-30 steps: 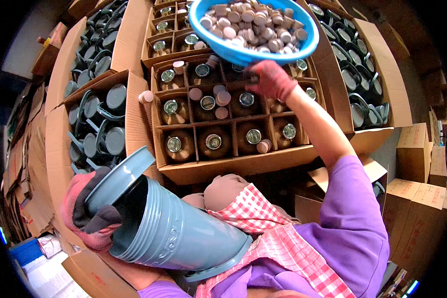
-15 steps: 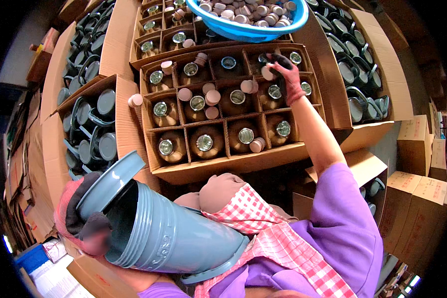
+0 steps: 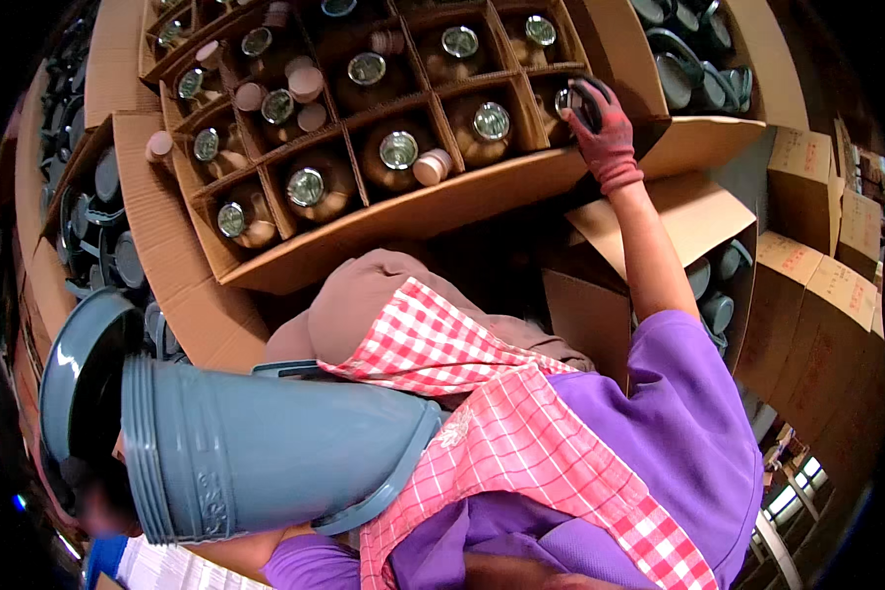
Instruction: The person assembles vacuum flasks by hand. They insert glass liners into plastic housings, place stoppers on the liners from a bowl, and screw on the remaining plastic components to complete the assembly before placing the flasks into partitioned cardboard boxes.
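My right hand, in a red glove with dark fingers, has its fingers closed round the neck of a glass bottle in the right end cell of a divided carton. Other clear glass bottles stand upright in the cells, and pale pinkish round caps lie among them. A tall blue-grey plastic canister lies sideways across my left forearm, its ribbed mouth to the left. My left hand, dark-gloved and partly hidden behind the mouth, holds the matching round lid.
Open cartons of grey-blue lidded pieces stand at left and at upper right. A smaller open carton sits below my right arm. Closed cardboard boxes are stacked at far right. White papers lie at lower left.
My view has turned toward the right and nearer. My right hand has moved from the carton's back row to the end bottle nearer me. The canister and lid have swung left and lower.
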